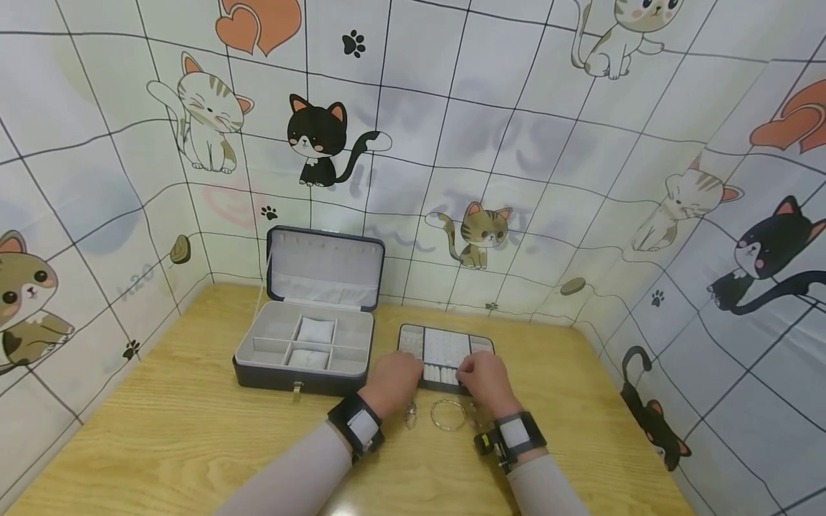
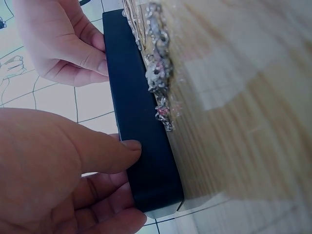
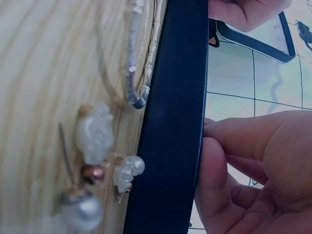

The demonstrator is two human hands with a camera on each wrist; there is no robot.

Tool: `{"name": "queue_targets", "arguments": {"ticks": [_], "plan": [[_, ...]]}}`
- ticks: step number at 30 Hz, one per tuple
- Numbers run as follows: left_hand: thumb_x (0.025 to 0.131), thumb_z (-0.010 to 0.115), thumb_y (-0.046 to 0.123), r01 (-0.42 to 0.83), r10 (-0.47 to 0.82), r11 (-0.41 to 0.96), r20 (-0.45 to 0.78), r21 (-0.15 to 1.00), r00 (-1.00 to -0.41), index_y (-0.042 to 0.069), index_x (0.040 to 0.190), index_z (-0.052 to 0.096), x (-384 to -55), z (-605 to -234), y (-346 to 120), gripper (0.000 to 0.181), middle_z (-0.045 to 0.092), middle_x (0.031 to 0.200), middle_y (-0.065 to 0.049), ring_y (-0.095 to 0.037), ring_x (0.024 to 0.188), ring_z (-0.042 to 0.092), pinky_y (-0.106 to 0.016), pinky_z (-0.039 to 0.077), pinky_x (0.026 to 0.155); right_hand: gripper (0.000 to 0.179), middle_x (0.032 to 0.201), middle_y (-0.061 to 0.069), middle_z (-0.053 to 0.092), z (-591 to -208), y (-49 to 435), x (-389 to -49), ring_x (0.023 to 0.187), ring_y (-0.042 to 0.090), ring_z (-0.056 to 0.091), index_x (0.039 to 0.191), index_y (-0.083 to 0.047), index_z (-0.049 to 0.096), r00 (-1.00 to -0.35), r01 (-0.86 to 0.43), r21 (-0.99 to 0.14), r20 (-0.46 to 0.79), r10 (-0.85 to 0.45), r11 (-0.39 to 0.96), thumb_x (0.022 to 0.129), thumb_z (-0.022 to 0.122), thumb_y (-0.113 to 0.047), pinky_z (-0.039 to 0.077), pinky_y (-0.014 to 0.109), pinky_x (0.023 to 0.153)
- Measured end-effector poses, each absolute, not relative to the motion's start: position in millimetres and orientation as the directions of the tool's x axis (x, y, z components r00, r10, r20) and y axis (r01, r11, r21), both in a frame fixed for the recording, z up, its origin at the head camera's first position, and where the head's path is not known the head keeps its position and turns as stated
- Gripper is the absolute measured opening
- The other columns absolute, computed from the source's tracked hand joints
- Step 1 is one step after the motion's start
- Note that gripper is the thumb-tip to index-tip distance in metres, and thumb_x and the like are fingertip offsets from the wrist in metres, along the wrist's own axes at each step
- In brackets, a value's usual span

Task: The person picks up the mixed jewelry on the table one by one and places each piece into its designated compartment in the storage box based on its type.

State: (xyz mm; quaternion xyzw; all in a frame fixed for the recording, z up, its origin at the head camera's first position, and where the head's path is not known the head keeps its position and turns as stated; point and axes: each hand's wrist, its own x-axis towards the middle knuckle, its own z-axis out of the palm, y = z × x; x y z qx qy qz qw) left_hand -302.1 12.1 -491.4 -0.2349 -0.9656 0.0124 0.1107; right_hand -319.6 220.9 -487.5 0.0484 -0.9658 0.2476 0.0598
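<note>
A shallow dark jewelry tray (image 1: pixel 445 347) with light compartments and ring rolls lies on the table. My left hand (image 1: pixel 395 383) grips its front left corner. In the left wrist view the thumb (image 2: pixel 124 152) presses the dark front wall, and the other fingers curl around the end. My right hand (image 1: pixel 487 380) is over the tray's front right part, by the ring rolls. Its thumb and forefinger (image 3: pixel 213 156) meet at the rim; I cannot tell whether they pinch something small. Before the tray lie a silver chain bracelet (image 2: pixel 158 68), a bangle (image 1: pixel 448 415) and pearl-and-flower earrings (image 3: pixel 95 134).
An open dark jewelry box (image 1: pixel 300 382) stands left of the tray, its lid (image 1: pixel 325 269) raised. Two small cushions (image 1: pixel 315 331) sit in its compartments. A cat-patterned cloth (image 1: pixel 413 143) hangs around the back and sides of the wooden table (image 1: pixel 161 430).
</note>
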Motion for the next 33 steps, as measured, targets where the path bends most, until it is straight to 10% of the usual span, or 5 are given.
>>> {"name": "queue_targets", "arguments": {"ticks": [33], "plan": [[0.095, 0.074, 0.016, 0.456, 0.457, 0.888, 0.212, -0.057, -0.864, 0.017, 0.097, 0.077, -301.2, -489.2, 11.4, 0.004, 0.071, 0.082, -0.001, -0.017, 0.077, 0.066, -0.033, 0.056, 0.061, 0.012, 0.085, 0.003, 0.076, -483.8, 218.3, -317.8, 0.076, 0.016, 0.064, 0.079, -0.011, 0.078, -0.989, -0.122, -0.434, 0.133, -0.071, 0.893, 0.089, 0.079, -0.004, 0.055, 0.032, 0.069]]}}
